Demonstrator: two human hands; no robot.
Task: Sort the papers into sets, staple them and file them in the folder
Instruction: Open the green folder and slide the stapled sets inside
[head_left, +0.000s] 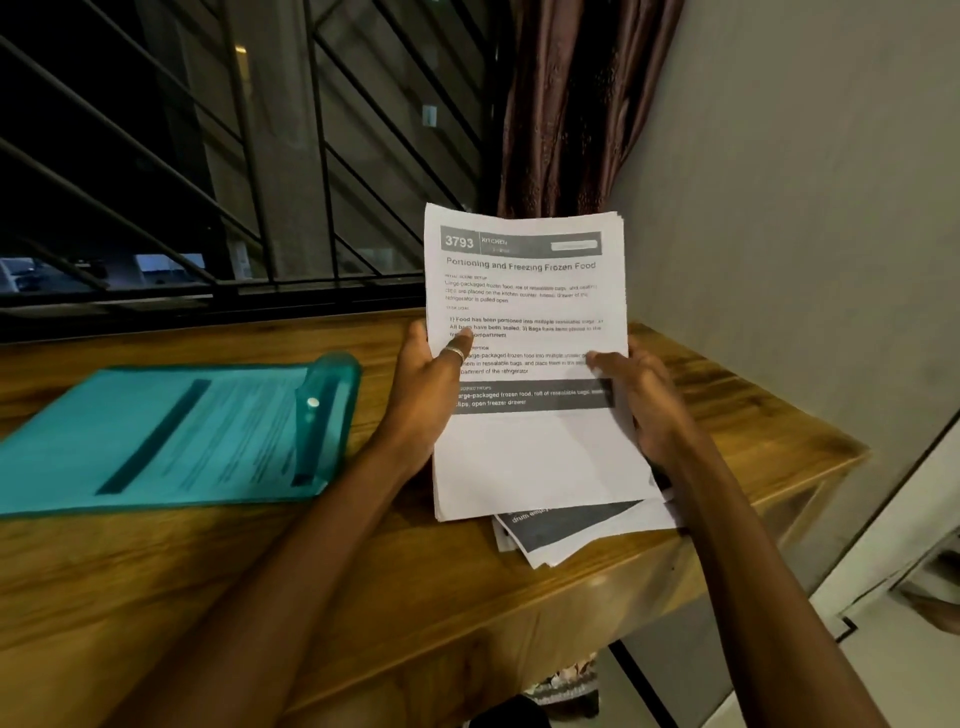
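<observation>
Above the grained wooden table (156, 597), rectangular papers (524, 312).

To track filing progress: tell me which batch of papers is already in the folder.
The sheets showing through the teal folder. The others are loose: one stack held by left hand and right hand, one pile lying beneath.

Dim, warm indoor light — night-black window (156, 156) far left; wide-angle bending at the edges, teal folder (156, 431) slightly blurred.
</observation>
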